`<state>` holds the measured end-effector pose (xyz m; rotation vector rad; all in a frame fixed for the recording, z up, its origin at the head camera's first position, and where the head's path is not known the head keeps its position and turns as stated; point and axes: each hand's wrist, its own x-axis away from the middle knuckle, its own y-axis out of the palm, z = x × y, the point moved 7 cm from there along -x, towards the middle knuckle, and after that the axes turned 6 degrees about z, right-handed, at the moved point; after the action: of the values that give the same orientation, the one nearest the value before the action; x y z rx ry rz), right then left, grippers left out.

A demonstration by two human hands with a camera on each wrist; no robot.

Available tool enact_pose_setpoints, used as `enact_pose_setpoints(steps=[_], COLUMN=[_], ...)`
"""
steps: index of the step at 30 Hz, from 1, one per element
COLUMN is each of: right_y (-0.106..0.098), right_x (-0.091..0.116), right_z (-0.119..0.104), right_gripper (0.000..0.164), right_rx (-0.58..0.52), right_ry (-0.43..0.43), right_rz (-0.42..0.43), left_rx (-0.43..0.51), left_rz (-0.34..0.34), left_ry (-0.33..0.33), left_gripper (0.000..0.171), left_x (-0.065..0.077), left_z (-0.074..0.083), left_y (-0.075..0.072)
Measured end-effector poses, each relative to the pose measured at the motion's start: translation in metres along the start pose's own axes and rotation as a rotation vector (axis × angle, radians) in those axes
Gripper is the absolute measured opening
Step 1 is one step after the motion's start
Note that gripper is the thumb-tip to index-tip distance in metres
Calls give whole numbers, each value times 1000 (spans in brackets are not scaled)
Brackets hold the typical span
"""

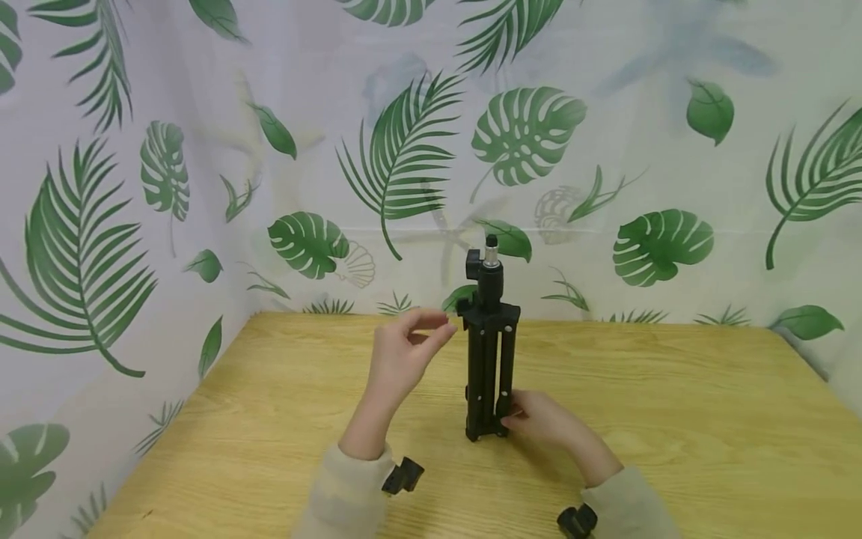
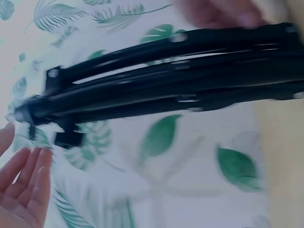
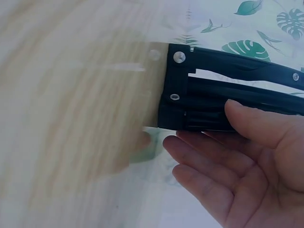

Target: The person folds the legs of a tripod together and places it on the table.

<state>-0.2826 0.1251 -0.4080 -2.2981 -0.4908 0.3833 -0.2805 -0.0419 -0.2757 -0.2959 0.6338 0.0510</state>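
A black folded light stand [image 1: 490,359] stands upright on the table, its silver spigot [image 1: 491,256] with a black tip at the top. A black knob [image 1: 474,264] juts out to the left below the spigot. My left hand [image 1: 402,355] is raised just left of the stand's upper collar, thumb and fingers extended with nothing between them. In the left wrist view its fingers [image 2: 28,178] are fairly straight beside the stand's top end. Low on the right side, my right hand [image 1: 542,419] grips a leg; the right wrist view has the thumb [image 3: 251,121] over it and fingers beneath.
The wooden table [image 1: 269,419] has a pale, glossy grain. Behind it and along the left hangs a white cloth [image 1: 417,292] printed with green leaves. Small black mounts [image 1: 402,475] sit on both wrists over light sleeves.
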Motion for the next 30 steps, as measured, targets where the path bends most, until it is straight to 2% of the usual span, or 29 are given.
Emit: enact_pose_setpoints(steps=[4,6,7,9,13,14,18,26,30], right_y=[1,2,2,2,3,3,2,1,-2], right_x=[0,0,-1,-1,-2,-2,-2,-4,-4], right_z=[4,6,6,8,8,8,7,12,6], right_gripper=[25,29,30,34,36,35,31,24,22], right_rx=[7,-12,-17,-44,-67,-76,-82,-28,-28], right_ry=[16,18,-7,1,34,71,103,161,131], right_rz=[-7,-13,-10,-15,-11,-14,-1,42,58], left_rx=[10,-7,-16,-43,-81,-87,-94,-79,-38], left_rz=[67,64,56,35,0,-8,-21,16,44], left_ry=[162,199,204,202,181,178,185,236,225], left_gripper=[22,24,25,29,33,33,30,22,23], left_x=[-23,-33,-37,-45,-56,-58,-62,-62,-60], left_z=[36,49,54,61,67,68,71,74,71], left_y=[-1,3,5,11,20,22,28,29,24])
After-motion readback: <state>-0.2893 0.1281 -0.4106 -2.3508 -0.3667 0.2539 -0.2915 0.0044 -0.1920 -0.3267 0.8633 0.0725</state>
